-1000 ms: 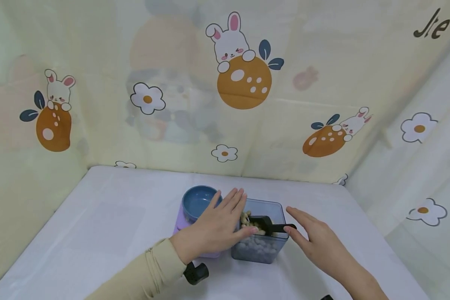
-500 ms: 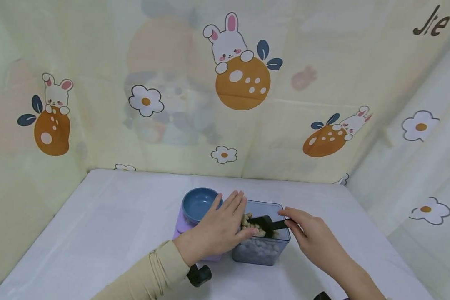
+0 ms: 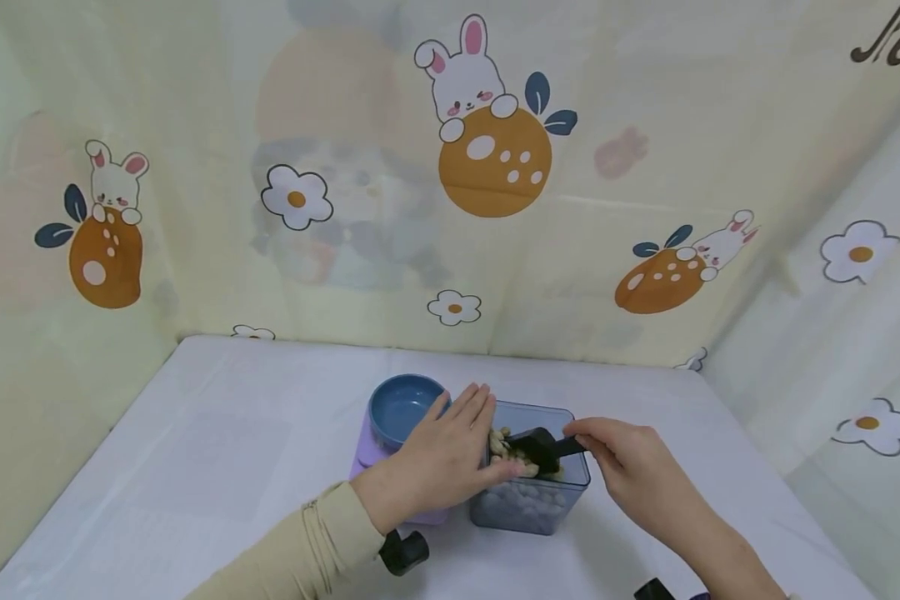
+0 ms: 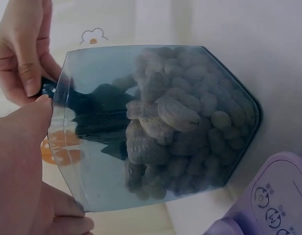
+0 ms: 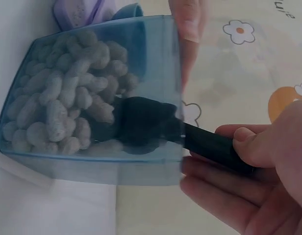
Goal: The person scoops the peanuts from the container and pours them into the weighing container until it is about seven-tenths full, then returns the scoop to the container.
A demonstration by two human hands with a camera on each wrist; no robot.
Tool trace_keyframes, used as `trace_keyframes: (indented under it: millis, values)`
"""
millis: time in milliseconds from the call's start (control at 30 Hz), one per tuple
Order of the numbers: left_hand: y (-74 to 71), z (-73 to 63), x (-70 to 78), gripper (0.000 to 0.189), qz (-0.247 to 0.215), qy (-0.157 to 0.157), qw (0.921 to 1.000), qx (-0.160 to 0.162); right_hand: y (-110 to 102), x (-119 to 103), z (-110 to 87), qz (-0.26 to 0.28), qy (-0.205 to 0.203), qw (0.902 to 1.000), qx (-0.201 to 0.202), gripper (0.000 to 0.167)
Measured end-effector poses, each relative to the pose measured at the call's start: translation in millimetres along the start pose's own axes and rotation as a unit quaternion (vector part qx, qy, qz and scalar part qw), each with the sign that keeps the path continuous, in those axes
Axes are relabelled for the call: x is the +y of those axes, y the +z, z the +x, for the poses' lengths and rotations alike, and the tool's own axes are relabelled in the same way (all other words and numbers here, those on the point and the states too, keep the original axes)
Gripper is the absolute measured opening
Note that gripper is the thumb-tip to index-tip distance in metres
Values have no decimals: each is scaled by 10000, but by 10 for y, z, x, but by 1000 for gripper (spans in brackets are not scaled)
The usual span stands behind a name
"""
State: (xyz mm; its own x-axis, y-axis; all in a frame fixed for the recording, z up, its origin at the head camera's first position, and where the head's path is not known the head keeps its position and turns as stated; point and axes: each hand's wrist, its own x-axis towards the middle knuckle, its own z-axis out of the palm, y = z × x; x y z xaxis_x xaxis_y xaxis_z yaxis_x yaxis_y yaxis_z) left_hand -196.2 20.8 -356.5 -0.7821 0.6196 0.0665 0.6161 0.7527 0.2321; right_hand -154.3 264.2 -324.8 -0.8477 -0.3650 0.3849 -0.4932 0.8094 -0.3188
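A transparent blue box point(image 3: 527, 508) holds a heap of unshelled peanuts point(image 4: 178, 115). A black scoop point(image 3: 538, 448) lies with its head inside the box, against the peanuts, and its handle sticks out over the right rim. My right hand point(image 3: 645, 471) pinches that handle point(image 5: 214, 145) between thumb and fingers. Along the box's left rim rests my left hand point(image 3: 435, 462), its fingers straight and its thumb reaching over the front edge. The scoop's tip is partly hidden among the peanuts.
Left of the box, a blue bowl point(image 3: 407, 408) stands on a purple kitchen scale point(image 3: 366, 454), partly covered by the left hand. White cloth point(image 3: 217, 467) covers the table. A printed curtain point(image 3: 360, 250) hangs behind it.
My right hand has closed its fingers on the scoop handle, and the handle now tilts upward. My left hand has stayed at the box's rim. The head view has shifted slightly.
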Motion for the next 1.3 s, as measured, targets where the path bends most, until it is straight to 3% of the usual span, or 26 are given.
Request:
trace_keyframes:
  millis: [267,567,933,1133,1300]
  values:
    - [-9,-2,7,91,47,18,10000,23,-108,-49,33,93,145,9994,285,25]
    - [-26,20,12,93,169,4,9999,-34,-39,-82,81,482,293,9983,137,20]
    - [-34,27,16,94,258,-41,9996,-111,-120,-95,121,755,546,9913,-932,19]
    - [-50,23,16,93,290,-35,9995,-107,-228,-74,143,1075,827,9761,-1696,20]
    - [-51,20,24,93,300,-40,9995,-65,-263,-80,128,1396,1083,9677,-1798,19]
